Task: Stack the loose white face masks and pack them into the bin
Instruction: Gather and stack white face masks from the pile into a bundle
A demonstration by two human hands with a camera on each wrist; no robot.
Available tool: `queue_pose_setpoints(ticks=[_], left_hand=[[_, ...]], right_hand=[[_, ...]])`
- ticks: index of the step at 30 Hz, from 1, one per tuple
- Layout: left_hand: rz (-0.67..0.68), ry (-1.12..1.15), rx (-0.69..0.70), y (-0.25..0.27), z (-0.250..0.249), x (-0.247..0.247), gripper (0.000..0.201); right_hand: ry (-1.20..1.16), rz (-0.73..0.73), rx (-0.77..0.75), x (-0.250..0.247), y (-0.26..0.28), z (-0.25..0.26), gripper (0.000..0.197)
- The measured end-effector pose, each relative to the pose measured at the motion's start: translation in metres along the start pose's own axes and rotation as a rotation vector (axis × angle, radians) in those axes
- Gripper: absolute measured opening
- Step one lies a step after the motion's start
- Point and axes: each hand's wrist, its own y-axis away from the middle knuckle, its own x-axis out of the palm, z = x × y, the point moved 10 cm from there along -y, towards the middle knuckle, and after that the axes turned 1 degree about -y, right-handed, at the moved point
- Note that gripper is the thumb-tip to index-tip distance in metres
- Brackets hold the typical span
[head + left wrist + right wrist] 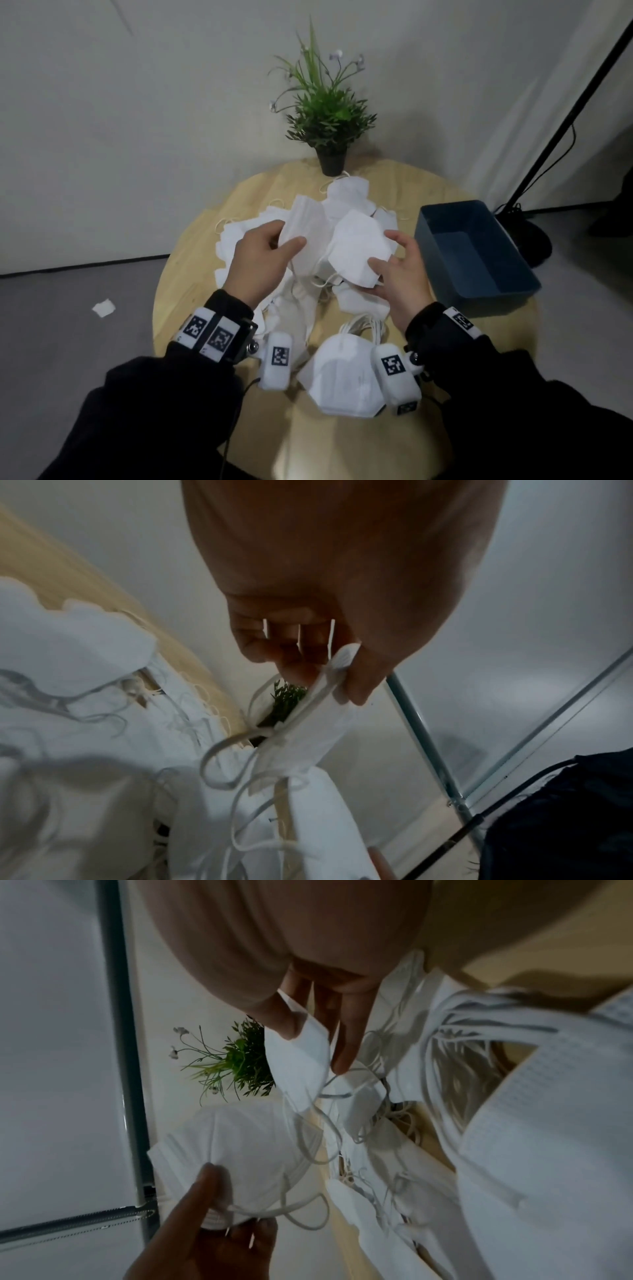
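Observation:
A loose heap of white face masks (274, 222) covers the middle of the round wooden table (191, 260). My left hand (286, 236) pinches one folded mask (308, 222) by its edge, thumb on top; in the left wrist view the left hand (329, 674) holds that mask (308, 731) with its ear loops dangling. My right hand (382, 250) grips a second mask (356, 246) beside it; up close the right hand (315, 1039) pinches this mask (298, 1064) between thumb and fingers. A neat stack of masks (342, 373) lies at the table's near edge. The blue bin (479, 294) stands on the right, nothing visible inside.
A potted plant (329, 113) stands at the table's far edge, behind the heap. A black stand (548, 147) with a cable leans by the wall on the right. A white scrap (103, 307) lies on the grey floor on the left.

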Motion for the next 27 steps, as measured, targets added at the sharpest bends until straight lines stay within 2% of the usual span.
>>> queue_pose_setpoints(ticks=[2, 4, 6, 8, 10, 12, 14, 17, 19, 20, 22, 23, 25, 27], left_hand=[[-0.040, 0.030, -0.011, -0.010, 0.002, -0.002, 0.019], [-0.147, 0.075, -0.072, -0.016, 0.015, -0.015, 0.015], [-0.225, 0.097, -0.091, -0.014, 0.018, -0.025, 0.025], [-0.161, 0.238, -0.084, -0.010, 0.014, -0.017, 0.017], [-0.024, 0.375, -0.102, 0.002, 0.006, 0.002, 0.013], [0.054, 0.375, -0.108, 0.014, 0.004, 0.019, 0.016], [0.069, 0.307, -0.108, 0.023, 0.006, 0.030, 0.023], [0.051, 0.314, -0.171, 0.028, 0.017, 0.036, 0.025], [0.044, 0.300, -0.195, 0.029, 0.019, 0.037, 0.021], [0.015, 0.212, -0.175, 0.028, 0.018, 0.033, 0.028], [-0.077, -0.094, -0.019, 0.027, 0.004, 0.021, 0.047], [-0.113, -0.177, 0.069, 0.028, -0.006, 0.018, 0.048], [-0.071, -0.084, 0.132, 0.033, -0.020, 0.023, 0.036], [0.054, 0.180, 0.044, 0.037, -0.022, 0.039, 0.040]], right_hand=[[-0.009, -0.014, 0.010, -0.006, -0.003, -0.004, 0.055], [-0.023, -0.016, 0.005, -0.009, -0.005, -0.002, 0.055], [-0.032, -0.013, -0.005, -0.010, -0.005, 0.001, 0.047], [-0.056, 0.002, 0.016, -0.008, -0.003, 0.000, 0.038], [-0.097, 0.044, 0.053, -0.001, 0.002, -0.005, 0.033], [-0.163, 0.096, 0.082, 0.010, 0.009, -0.011, 0.027], [-0.250, 0.151, 0.078, 0.021, 0.017, -0.011, 0.027], [-0.170, 0.204, -0.031, 0.029, 0.025, -0.006, 0.025], [-0.070, 0.163, -0.101, 0.023, 0.028, -0.002, 0.027], [-0.043, 0.128, -0.117, 0.018, 0.028, -0.001, 0.026], [0.000, 0.071, -0.164, 0.010, 0.029, 0.004, 0.018], [0.023, 0.056, -0.209, 0.008, 0.030, 0.009, 0.015], [0.083, 0.077, -0.342, 0.012, 0.034, 0.023, 0.015], [0.179, 0.181, -0.465, 0.025, 0.041, 0.032, 0.022]])
